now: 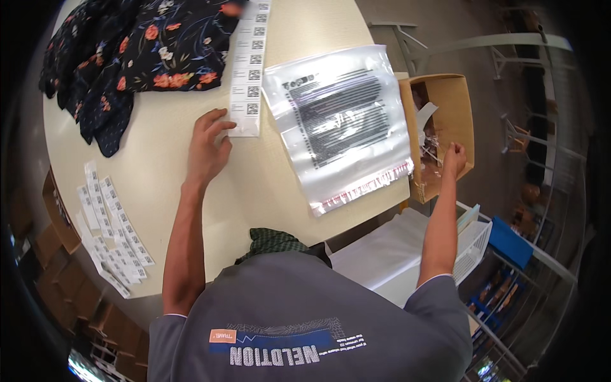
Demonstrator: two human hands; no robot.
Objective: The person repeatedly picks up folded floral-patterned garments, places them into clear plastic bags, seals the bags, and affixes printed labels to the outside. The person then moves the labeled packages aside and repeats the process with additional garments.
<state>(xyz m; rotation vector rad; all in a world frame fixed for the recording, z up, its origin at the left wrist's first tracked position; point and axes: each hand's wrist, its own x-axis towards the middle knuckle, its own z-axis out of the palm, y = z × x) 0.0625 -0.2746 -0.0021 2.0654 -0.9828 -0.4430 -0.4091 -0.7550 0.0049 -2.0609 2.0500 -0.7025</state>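
Note:
My left hand [210, 143] rests on the cream tabletop [176, 119], its fingertips at the lower left corner of a long strip of white printed labels [247, 76]. Over the open cardboard box [448, 105] at the table's right edge is my right hand [454, 155], its fingers drawn together; whether it holds anything cannot be made out. Clear plastic bags [348, 119] with dark print lie flat between my hands. A dark floral garment [176, 43] lies at the upper left, beside the label strip. Another person's fingertips [232, 8] touch it at the top edge.
More label strips [112, 229] lie in a loose pile at the table's lower left. Paper and plastic scraps [427, 138] are inside the box. Right of my body stand a white plastic basket [472, 248] and white sheeting [382, 243]. Cardboard boxes [71, 286] stand beyond the left edge.

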